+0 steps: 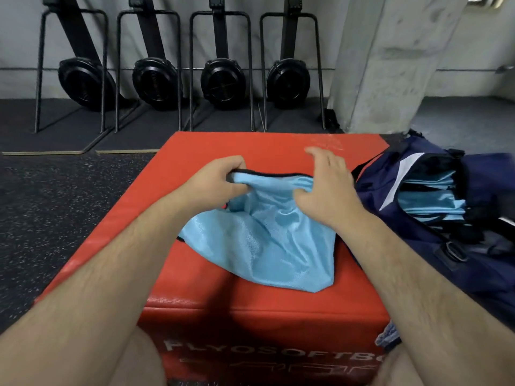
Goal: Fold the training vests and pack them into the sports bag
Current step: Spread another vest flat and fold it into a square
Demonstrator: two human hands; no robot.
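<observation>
A light blue training vest (264,240) with black trim lies crumpled on top of a red soft plyo box (195,162). My left hand (214,182) grips the vest's black-trimmed upper edge at its left end. My right hand (323,190) pinches the same edge at its right end with thumb and lower fingers, while the other fingers stick out straight. The navy sports bag (434,246) lies open at the box's right side. Several folded blue vests (429,199) are stacked inside it.
Black rowing machines (223,82) stand upright against the back wall. A concrete pillar (390,65) rises behind the bag. Dark speckled rubber flooring (55,204) surrounds the box. A bit of blue fabric (388,337) shows near my right knee.
</observation>
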